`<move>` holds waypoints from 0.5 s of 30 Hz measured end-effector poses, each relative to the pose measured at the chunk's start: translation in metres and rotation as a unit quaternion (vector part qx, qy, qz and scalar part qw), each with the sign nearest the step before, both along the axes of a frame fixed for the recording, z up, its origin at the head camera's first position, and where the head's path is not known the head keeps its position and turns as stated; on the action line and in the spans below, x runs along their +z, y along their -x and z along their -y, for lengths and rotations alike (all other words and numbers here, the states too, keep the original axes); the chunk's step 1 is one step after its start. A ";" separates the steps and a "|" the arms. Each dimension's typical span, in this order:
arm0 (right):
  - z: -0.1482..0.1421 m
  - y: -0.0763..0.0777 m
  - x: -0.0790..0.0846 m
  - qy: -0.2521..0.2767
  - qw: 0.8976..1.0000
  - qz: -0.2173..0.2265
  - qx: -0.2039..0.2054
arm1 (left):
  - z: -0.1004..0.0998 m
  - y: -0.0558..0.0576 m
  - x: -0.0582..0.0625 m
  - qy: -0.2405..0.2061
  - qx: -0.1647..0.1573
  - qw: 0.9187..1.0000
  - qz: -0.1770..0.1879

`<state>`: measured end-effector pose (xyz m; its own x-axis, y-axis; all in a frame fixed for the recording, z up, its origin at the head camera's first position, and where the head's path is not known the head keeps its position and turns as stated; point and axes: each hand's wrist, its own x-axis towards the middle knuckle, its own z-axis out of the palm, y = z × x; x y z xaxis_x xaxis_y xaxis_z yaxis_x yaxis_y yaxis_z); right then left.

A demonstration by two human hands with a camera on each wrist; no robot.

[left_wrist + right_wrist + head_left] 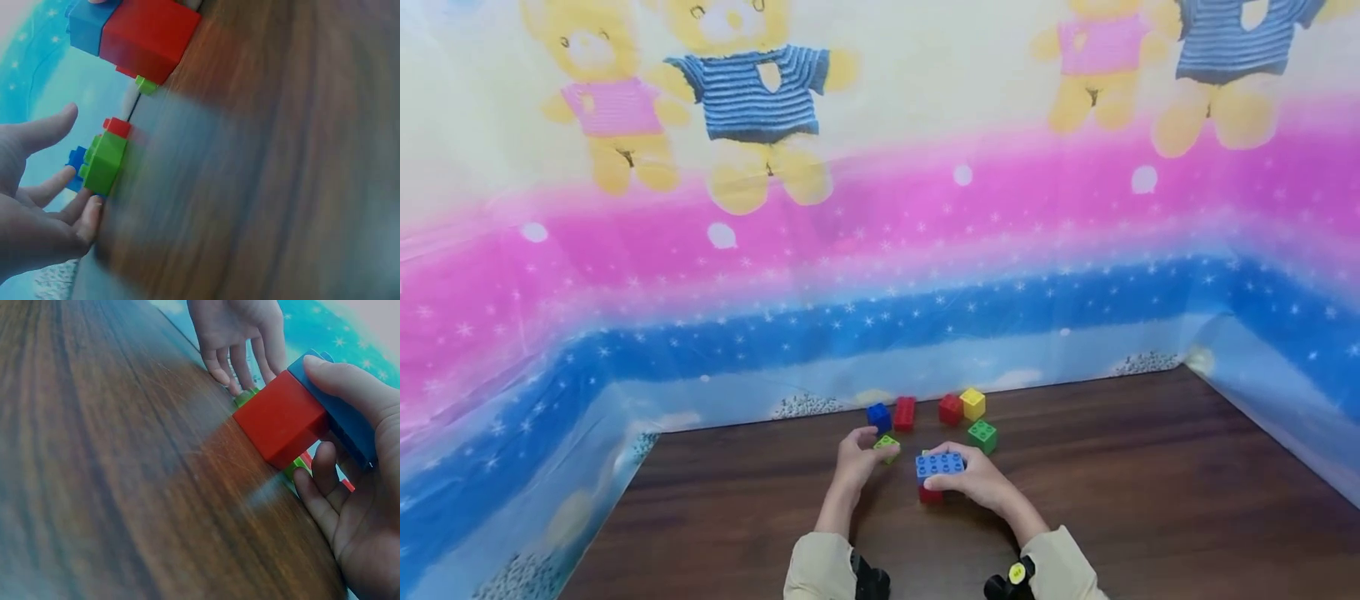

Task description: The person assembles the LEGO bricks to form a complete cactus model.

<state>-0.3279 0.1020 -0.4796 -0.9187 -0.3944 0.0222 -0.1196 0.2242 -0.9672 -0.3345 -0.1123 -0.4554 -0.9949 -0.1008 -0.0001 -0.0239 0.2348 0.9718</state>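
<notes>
Light-green block (886,448), one, on the brown tabletop (1150,467), just right of the left hand's palm, at the mouth of the gap between thumb and fingers; its longer side, if it has one, cannot be told. Left hand (856,462), the nearer of the two: thumb and fingers spread, pinching nothing, the thumb standing clear of the block in the left wrist view; whether a fingertip touches cannot be told. Right hand (981,479), to the right of the light-green block: thumb and fingers curled about a long blue block (940,465), whose long axis runs left to right across the person's front. Lower red block (281,419), directly under the long blue block and against it; whether it rests on the wood or hangs just above is unclear. Beyond the hands, near the foot of the printed backdrop (887,225): dark blue block (878,418); oblong red block (904,413), just beside it, long axis pointing away from the person; square red block (951,408), with a yellow block (972,403) at its right; green block (982,436), nearer the right hand than that pair.
</notes>
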 end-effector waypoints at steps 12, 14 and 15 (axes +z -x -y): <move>0.002 0.001 -0.001 0.018 1.000 0.015 0.015 | -0.008 0.004 -0.014 0.021 0.001 1.000 -0.008; 0.000 0.003 0.003 0.014 1.000 0.015 0.010 | -0.010 0.008 -0.012 0.030 0.001 0.999 -0.016; -0.001 0.005 0.005 0.011 1.000 0.015 0.007 | -0.011 0.010 -0.011 0.034 0.002 0.999 -0.021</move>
